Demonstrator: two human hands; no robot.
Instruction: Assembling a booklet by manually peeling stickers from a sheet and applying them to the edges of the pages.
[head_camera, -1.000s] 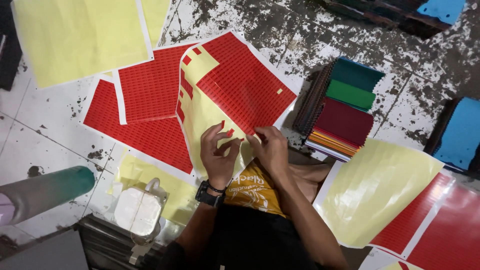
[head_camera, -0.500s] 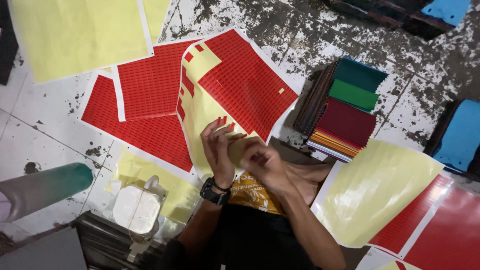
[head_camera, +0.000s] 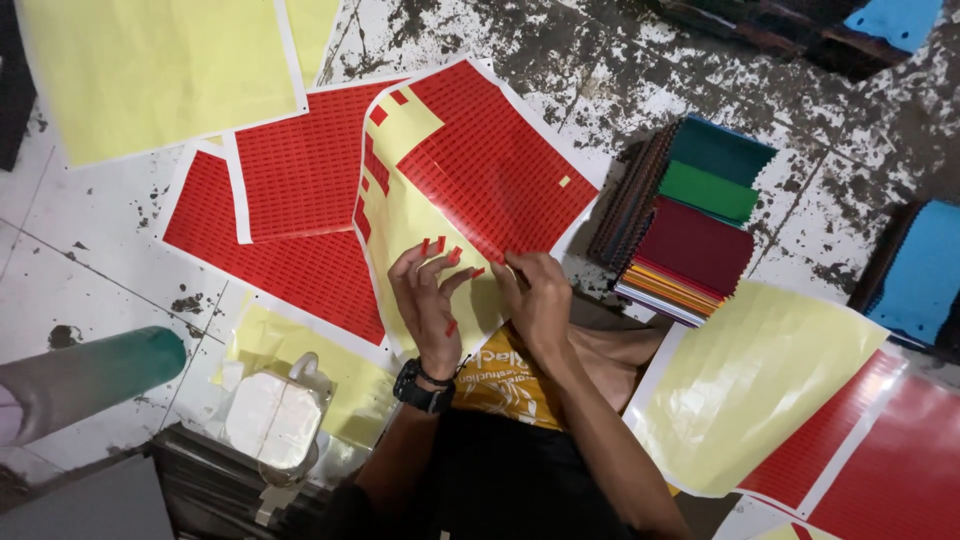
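Basically thin, floppy sticker sheet (head_camera: 480, 170) – left hand (head_camera: 432, 305) spread, small red stickers (head_camera: 441, 245) on fingertips; right hand (head_camera: 540, 300) pinches sheet edge – grip by edge.

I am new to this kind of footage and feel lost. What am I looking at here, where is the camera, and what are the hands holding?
The camera sits on a person's head and looks down at their own two bare hands; there is no machine. The left hand, with a black wristwatch, has small red stickers stuck on its fingertips. The right hand pinches at the edge of a red sticker sheet, partly peeled to show its yellow backing. On the stained floor lie more red sheets, yellow backing sheets and a stack of coloured notebooks.
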